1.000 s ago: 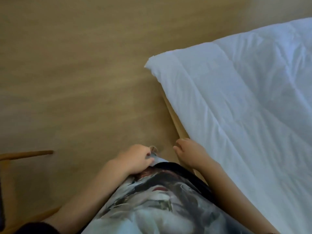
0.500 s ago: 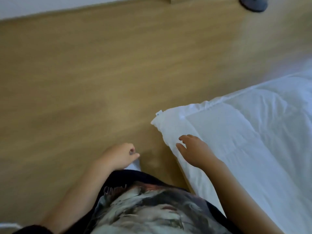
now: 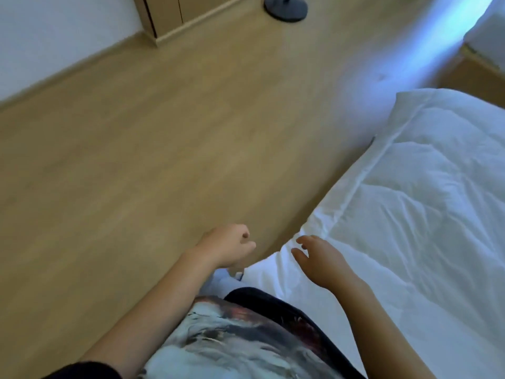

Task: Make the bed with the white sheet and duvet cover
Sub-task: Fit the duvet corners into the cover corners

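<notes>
Duvet cover (image 3: 410, 214) under right hand (image 3: 319, 262)

Your right hand is open, palm down, with the fingers relaxed and slightly spread. It sits over the near edge of the white duvet cover. You cannot tell whether the fingertips touch the fabric. The stitched border seam of the cover runs forward and to the right from your fingertips to the far corner. The quilted bulk lies to the right of this hand and beyond it. White fabric also continues beneath the wrist and forearm. You cannot tell a separate sheet from the cover.

Your left hand (image 3: 228, 246) is just left of the right hand, apart from it, over the wooden floor (image 3: 136, 160). Its fingers are curled toward the palm, and nothing shows in its grip. It is clear of the cover.

Well ahead of the left hand, a wooden cabinet (image 3: 164, 15) and a round dark base (image 3: 285, 8) stand on the floor.
</notes>
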Motion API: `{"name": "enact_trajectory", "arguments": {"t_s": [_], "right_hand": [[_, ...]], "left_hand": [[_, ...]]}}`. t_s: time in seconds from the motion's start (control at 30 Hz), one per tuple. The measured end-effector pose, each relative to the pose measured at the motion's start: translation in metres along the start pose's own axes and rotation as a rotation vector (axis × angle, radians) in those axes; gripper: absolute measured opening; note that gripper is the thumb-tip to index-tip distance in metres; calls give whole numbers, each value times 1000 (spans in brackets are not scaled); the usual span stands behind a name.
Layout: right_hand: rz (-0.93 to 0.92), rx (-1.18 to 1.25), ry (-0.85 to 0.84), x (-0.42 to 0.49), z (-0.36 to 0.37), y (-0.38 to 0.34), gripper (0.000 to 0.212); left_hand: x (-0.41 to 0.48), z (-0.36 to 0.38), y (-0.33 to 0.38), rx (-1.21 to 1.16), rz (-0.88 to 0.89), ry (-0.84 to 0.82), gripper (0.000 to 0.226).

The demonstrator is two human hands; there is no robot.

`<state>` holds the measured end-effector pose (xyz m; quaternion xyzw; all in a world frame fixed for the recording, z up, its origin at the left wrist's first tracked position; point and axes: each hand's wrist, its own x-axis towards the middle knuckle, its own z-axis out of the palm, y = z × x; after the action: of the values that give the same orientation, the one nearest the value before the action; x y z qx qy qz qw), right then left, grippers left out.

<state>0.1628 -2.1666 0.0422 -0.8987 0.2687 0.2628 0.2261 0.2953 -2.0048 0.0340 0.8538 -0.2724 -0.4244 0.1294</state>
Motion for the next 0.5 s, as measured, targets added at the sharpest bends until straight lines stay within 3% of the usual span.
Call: {"name": "enact_trajectory", "arguments": {"t_s": [0.1,0.3,0.5], "right_hand": [[-22,44,2,79,-48,-25,32],[-58,127,81,195,-145,-38,42],[114,197,71,316,-233,29,39]], "left_hand": [[49,-72,-16,89,-31,27,39],[153,-202,-20,44,-120,149,37],[321,-278,61,189,-9,2,40]]}}
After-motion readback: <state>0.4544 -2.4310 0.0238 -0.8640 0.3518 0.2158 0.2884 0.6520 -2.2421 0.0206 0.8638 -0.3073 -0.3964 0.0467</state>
